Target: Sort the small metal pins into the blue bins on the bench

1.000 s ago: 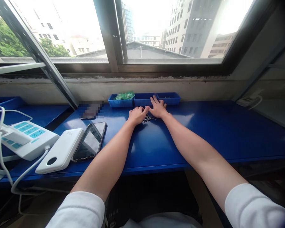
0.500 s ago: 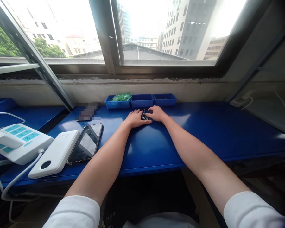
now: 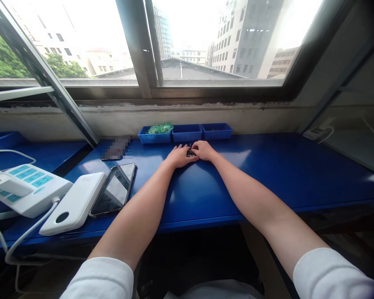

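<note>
A small pile of thin, dark, shiny pieces, perhaps screws, lies on the blue table between my hands. My left hand rests palm down at the pile's left side, fingers and thumb spread around it. From the right, my right hand reaches into the pile with its fingers curled and the thumb and fingertips brought together. What sits between those fingertips is too small to make out. Just behind the hands stand a blue bin with green bagged material, a middle blue bin and a right blue bin holding a few small dark bits.
On the left lie a phone, a white power bank and a white power strip with cables. A blurred-out flat object lies farther back. A metal shelf post slants up at the left, and the window is behind the table.
My right hand has shifted slightly left into the pile, and its thumb and fingers have drawn closer together. My left hand stays spread beside the pile. The view has tilted very slightly.
</note>
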Demonstrator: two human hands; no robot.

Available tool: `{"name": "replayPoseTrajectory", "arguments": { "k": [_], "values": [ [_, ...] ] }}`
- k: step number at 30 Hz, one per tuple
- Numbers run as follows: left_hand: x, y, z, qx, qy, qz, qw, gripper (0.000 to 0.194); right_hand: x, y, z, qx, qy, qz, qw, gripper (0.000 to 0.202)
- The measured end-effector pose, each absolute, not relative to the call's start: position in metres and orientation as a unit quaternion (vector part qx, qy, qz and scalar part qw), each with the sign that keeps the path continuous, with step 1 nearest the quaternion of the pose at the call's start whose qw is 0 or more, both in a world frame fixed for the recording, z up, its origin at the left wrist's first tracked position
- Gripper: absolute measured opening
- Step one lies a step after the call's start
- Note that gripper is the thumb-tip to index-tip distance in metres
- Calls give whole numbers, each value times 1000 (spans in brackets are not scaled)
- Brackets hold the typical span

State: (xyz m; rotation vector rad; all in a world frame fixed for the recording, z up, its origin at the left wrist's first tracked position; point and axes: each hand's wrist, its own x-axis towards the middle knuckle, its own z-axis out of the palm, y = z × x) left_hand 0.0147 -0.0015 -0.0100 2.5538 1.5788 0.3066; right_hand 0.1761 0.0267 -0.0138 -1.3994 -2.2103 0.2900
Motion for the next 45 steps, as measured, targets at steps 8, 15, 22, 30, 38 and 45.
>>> {"name": "replayPoseTrajectory", "arguments": {
  "k": [8, 15, 22, 30, 38, 45],
  "values": [
    [15, -6, -7, 838, 526, 125, 69, 84, 180, 20, -9, -444, -837, 145, 284, 27],
    [15, -11, -3, 824, 528, 152, 135, 100, 179, 21, -9, -441, -832, 170, 291, 15],
    [15, -8, -7, 829, 521, 151, 135, 91, 178, 20, -9, -446, -823, 179, 302, 12],
    [16, -9, -6, 832, 502, 208, 112, 88, 177, 21, -10, -433, -784, 196, 399, 15],
    [19, -11, 3, 813, 452, 363, 60, 44, 176, 26, -8, -392, -704, 344, 483, 29],
    [19, -11, 4, 775, 459, 417, 121, 29, 175, 22, -5, -406, -691, 352, 484, 30]
  ]
}}
